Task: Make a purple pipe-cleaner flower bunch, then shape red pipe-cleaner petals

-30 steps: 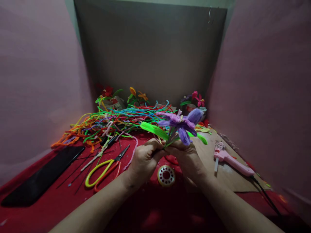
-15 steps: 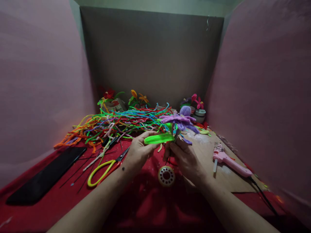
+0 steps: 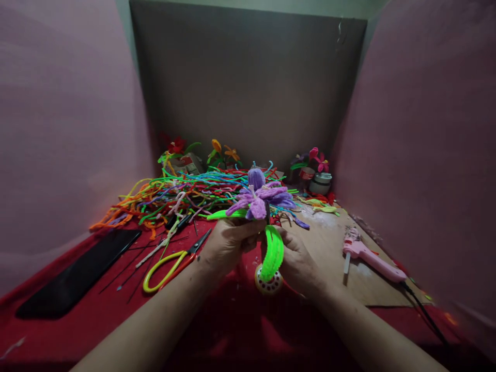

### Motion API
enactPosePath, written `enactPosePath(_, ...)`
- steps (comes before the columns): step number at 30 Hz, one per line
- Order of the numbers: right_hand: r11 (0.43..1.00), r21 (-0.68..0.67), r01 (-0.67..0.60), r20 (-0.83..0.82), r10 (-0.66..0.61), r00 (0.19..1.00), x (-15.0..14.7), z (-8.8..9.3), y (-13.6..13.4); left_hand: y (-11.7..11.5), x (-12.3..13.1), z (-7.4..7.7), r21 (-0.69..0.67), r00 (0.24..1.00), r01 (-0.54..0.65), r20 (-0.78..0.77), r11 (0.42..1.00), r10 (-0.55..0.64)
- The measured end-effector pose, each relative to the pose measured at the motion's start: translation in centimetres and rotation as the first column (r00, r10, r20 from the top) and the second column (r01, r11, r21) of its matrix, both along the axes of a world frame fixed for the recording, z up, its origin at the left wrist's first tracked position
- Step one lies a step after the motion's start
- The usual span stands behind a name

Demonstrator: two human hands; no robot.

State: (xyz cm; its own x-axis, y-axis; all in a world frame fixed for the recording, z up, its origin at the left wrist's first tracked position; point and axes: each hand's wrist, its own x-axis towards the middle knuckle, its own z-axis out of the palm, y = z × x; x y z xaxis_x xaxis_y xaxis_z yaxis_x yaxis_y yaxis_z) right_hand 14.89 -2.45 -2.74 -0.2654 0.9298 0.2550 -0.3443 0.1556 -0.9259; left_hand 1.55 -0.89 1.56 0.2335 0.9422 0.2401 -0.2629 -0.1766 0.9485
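Observation:
A purple pipe-cleaner flower (image 3: pixel 259 198) with bright green leaves (image 3: pixel 273 253) is held upright between both hands above the red cloth. My left hand (image 3: pixel 226 244) is closed round the stem just below the bloom, beside a green leaf pointing left. My right hand (image 3: pixel 297 259) is closed on the stem from the right. One green leaf hangs down in front of a small round tape roll (image 3: pixel 267 283) lying on the cloth.
A heap of coloured pipe cleaners (image 3: pixel 186 196) lies behind the hands. Yellow-handled scissors (image 3: pixel 174 261) and a black phone (image 3: pixel 79 271) lie at left. A pink glue gun (image 3: pixel 368 256) rests on a wooden board (image 3: pixel 333 248) at right. Finished flowers (image 3: pixel 315 160) stand at the back wall.
The flower has been turned in my hands: the bloom shifted left and the green leaf that pointed left half a second ago now hangs down over the tape roll.

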Motion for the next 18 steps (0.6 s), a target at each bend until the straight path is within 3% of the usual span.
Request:
enactPosePath(3, 1.000, 0.018, -0.004, 0.037, 0.004, 0.999, -0.2, 0.6, -0.4, -0.3, 0.1, 0.0, 0.003, 0.998, 0.056, 0.024, 0.998, -0.056)
enactPosePath(7, 0.999, -0.042, 0.009, 0.047, -0.007, 0.999, -0.6, 1.3, -1.1, -0.7, 0.4, 0.3, 0.065, 0.996, -0.042, -0.072, 0.997, 0.046)
enactPosePath(13, 0.984, -0.148, -0.098, -0.178, 0.071, 0.982, -1.3, 1.5, -1.5, -1.2, 0.7, 0.7, 0.112, 0.976, -0.148, -0.145, 0.983, 0.163)
enactPosePath(18, 0.980, -0.180, -0.090, -0.265, 0.040, 0.963, -1.5, 1.9, -1.6, -2.2, 0.5, 1.1, 0.164, 0.901, -0.299, -0.275, 0.940, 0.335)
